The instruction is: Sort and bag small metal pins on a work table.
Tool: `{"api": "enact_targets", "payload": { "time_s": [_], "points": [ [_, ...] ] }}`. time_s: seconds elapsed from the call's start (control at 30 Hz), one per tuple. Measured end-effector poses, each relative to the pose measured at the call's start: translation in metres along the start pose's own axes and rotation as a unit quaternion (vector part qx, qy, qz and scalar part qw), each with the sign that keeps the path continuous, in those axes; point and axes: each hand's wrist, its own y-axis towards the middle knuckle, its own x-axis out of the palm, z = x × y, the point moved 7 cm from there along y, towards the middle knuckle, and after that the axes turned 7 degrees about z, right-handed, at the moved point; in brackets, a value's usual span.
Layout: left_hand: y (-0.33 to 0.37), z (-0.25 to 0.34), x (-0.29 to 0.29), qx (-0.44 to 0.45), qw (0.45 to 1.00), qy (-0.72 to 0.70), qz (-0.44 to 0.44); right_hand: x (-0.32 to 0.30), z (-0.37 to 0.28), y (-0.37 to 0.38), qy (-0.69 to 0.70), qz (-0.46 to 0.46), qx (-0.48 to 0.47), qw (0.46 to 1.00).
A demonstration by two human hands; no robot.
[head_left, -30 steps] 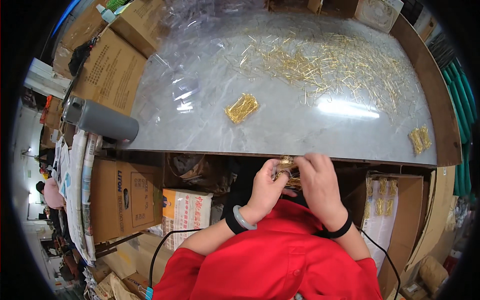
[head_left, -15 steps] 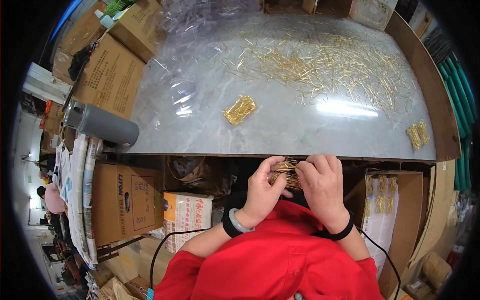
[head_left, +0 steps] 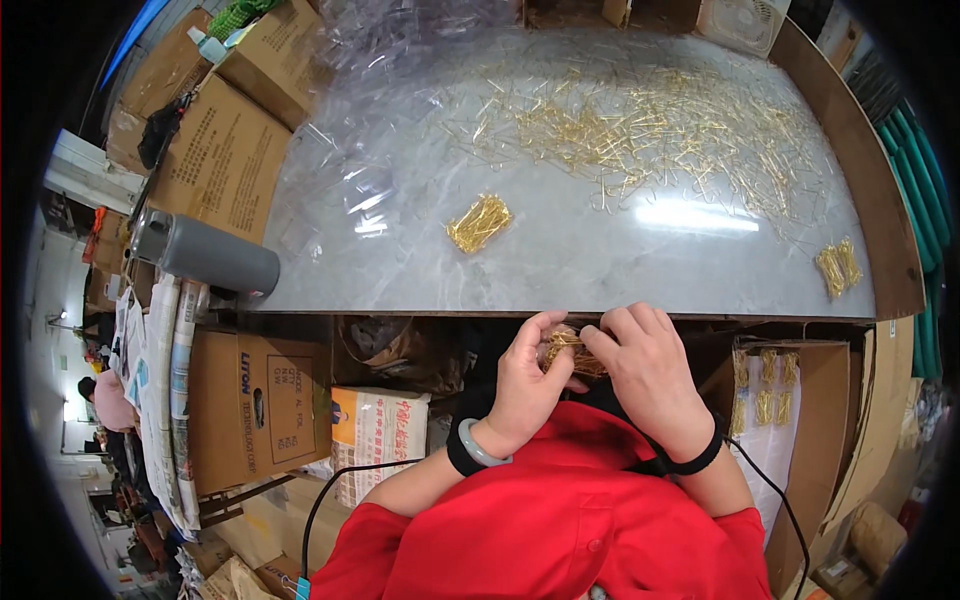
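My left hand (head_left: 528, 385) and my right hand (head_left: 645, 368) meet just below the table's front edge, close to my chest. Together they pinch a small bundle of thin gold metal pins (head_left: 564, 347), partly hidden by the fingers. On the grey marble-look table (head_left: 560, 260) lies a tidy gold pin bundle (head_left: 479, 222) left of centre. A wide scatter of loose gold pins (head_left: 650, 130) covers the far middle and right. Two more small bundles (head_left: 836, 266) sit at the right edge.
A grey cylinder flask (head_left: 205, 256) lies at the table's left corner. Cardboard boxes (head_left: 225, 150) stack at the left, more boxes (head_left: 265, 410) below. A box on the right holds rows of gold bundles (head_left: 768, 390). Clear plastic bags (head_left: 380, 60) lie far left.
Both hands have shifted slightly lower and toward my chest, still working the same pin bundle. The table contents have not changed.
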Motion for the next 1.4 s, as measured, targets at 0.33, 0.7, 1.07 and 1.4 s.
{"api": "enact_targets", "payload": {
  "time_s": [0.33,0.7,1.07,1.4],
  "points": [
    [0.027,0.042,0.008,0.114,0.991,0.05,-0.052,-0.004,0.032,0.023,0.093,0.114,0.037,0.988],
    [0.025,0.071,0.013,0.377,0.74,0.554,0.06,0.008,0.044,0.038,0.065,0.054,0.042,0.996],
    [0.028,0.067,0.013,0.444,0.737,0.505,0.07,0.005,0.045,-0.01,0.121,0.202,0.13,0.963],
    [0.028,0.061,0.014,0.472,0.734,0.486,0.05,0.011,0.051,-0.009,0.104,0.194,0.13,0.967]
  ]
}}
